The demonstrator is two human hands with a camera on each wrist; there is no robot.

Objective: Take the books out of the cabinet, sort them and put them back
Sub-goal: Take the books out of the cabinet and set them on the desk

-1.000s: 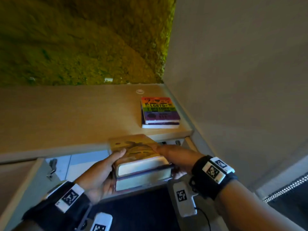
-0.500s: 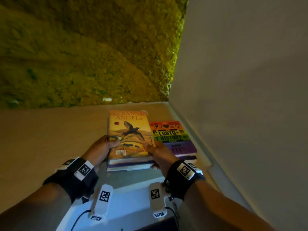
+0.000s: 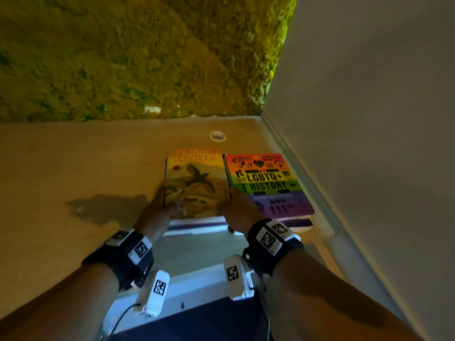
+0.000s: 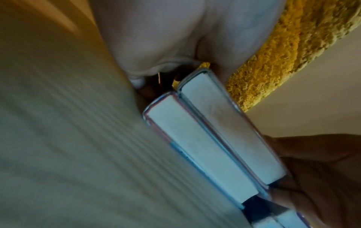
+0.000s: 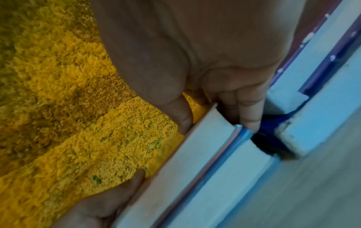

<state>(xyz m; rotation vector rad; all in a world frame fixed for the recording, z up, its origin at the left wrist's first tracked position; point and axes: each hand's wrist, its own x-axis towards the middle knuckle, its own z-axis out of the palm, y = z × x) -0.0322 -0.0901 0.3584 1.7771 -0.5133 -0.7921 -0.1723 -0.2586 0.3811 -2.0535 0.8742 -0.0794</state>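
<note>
Both forearms reach forward; left hand (image 3: 157, 205) and right hand (image 3: 237, 207) apparently clamp inward (thumbs on top).

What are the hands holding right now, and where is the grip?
A two-book stack topped by the Angels book: left hand on its left edge, right hand on its right edge, near corners.

Two stacked books, the top one (image 3: 197, 183) orange-yellow with a bird and "Angels" on its cover, lie flat near the front edge of the desk (image 3: 73, 168), just beside a second stack topped by the rainbow-striped "LGBTQ+ History" book (image 3: 268, 183).
</note>
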